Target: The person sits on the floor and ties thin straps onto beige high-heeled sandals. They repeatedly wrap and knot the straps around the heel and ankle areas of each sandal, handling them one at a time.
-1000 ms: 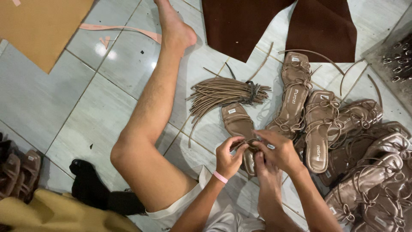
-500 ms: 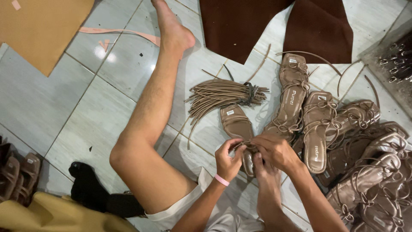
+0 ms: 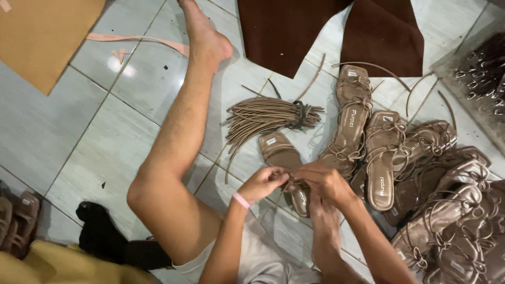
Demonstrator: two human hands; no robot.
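Note:
A taupe flat sandal [image 3: 281, 155] lies on the tiled floor in front of me, toe pointing away. My left hand [image 3: 263, 183], with a pink band at the wrist, pinches a thin strap at the sandal's middle. Right beside it, my right hand [image 3: 323, 181] grips the same strap, fingers closed and touching the left hand's fingertips. Just beyond the sandal lies a bundle of taupe cords [image 3: 265, 117] tied at one end.
My bare leg [image 3: 176, 147] stretches out to the left. Several finished strappy sandals [image 3: 421, 173] are piled at the right. Dark brown fabric pieces [image 3: 315, 29] lie at the top, cardboard [image 3: 42, 31] at top left, a black cloth [image 3: 105, 234] near my knee.
Both hands have stayed on the sandal's strap, with only small finger shifts. The view has drifted slightly.

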